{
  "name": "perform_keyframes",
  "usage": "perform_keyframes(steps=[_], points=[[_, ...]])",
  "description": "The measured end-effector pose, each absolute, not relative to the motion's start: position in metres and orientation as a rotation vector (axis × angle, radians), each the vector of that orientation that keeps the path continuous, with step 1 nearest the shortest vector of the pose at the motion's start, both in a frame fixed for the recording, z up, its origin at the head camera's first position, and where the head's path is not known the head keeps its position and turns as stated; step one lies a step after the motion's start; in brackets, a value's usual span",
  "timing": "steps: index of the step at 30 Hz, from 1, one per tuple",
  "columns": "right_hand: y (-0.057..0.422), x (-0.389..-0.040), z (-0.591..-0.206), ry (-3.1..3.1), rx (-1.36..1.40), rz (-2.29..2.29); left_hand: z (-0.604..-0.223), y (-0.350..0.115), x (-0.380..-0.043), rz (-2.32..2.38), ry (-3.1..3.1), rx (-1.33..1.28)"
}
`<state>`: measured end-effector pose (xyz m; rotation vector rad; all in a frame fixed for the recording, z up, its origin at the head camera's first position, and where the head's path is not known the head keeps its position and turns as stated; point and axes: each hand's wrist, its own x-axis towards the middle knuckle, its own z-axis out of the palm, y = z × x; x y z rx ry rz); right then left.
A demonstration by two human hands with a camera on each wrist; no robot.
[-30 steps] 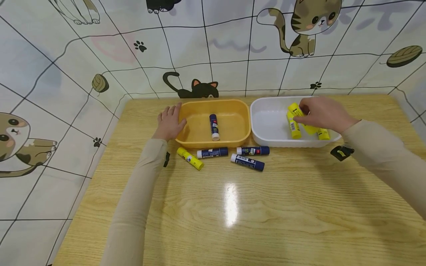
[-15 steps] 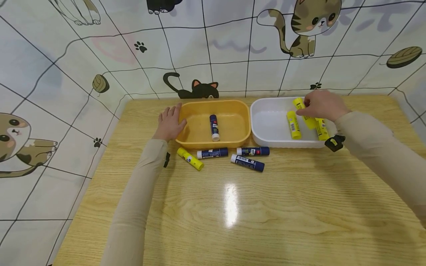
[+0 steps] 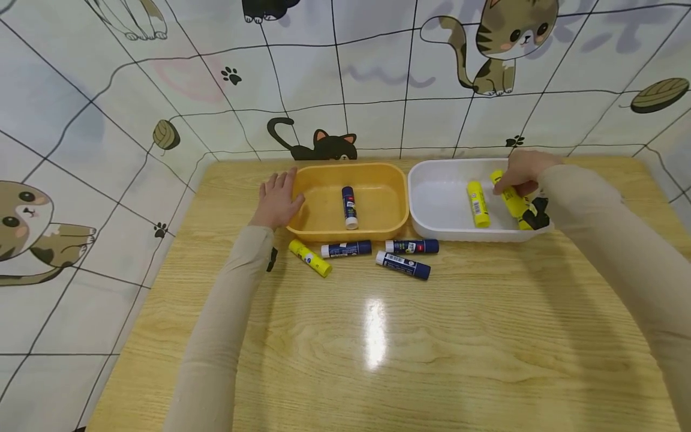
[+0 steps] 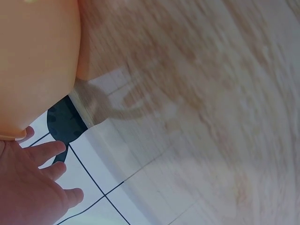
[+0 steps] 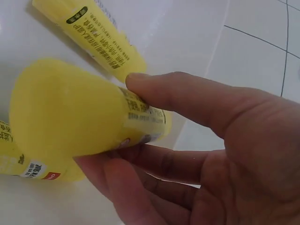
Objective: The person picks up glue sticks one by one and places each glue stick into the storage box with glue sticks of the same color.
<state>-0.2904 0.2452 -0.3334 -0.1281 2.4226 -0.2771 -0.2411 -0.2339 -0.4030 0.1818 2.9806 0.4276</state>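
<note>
My right hand (image 3: 529,168) pinches a yellow glue stick (image 5: 65,112) between thumb and fingers, low inside the white tray (image 3: 464,233). One yellow glue stick (image 3: 478,205) lies in that tray left of the hand. Another yellow stick (image 5: 18,157) shows beside the held one in the right wrist view; in the head view it is mostly covered. My left hand (image 3: 278,201) rests with spread fingers at the left rim of the orange-yellow tray (image 3: 345,233), which also fills a corner of the left wrist view. In this tray lies a navy glue stick (image 3: 349,207) with a white end.
Before the trays lie a yellow glue stick (image 3: 310,258) and three navy ones: one at left (image 3: 346,249), one at right (image 3: 412,246) and one nearer (image 3: 402,265). The wooden table (image 3: 378,372) meets a cat-patterned wall covering (image 3: 378,90) behind the trays.
My right hand has moved right within the white tray with the yellow glue stick, bringing it lower beside the rightmost stick. My left hand has stayed on the tray rim.
</note>
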Motion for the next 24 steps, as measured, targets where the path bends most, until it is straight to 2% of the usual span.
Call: perform_keyframes(steps=[12, 24], points=[[0.247, -0.299, -0.348, 2.294, -0.040, -0.351, -0.403, -0.235, -0.243, 0.388, 2.981, 0.181], [0.245, -0.312, -0.351, 2.131, -0.134, -0.263, -0.402, -0.233, -0.243, 0.373, 2.977, 0.176]])
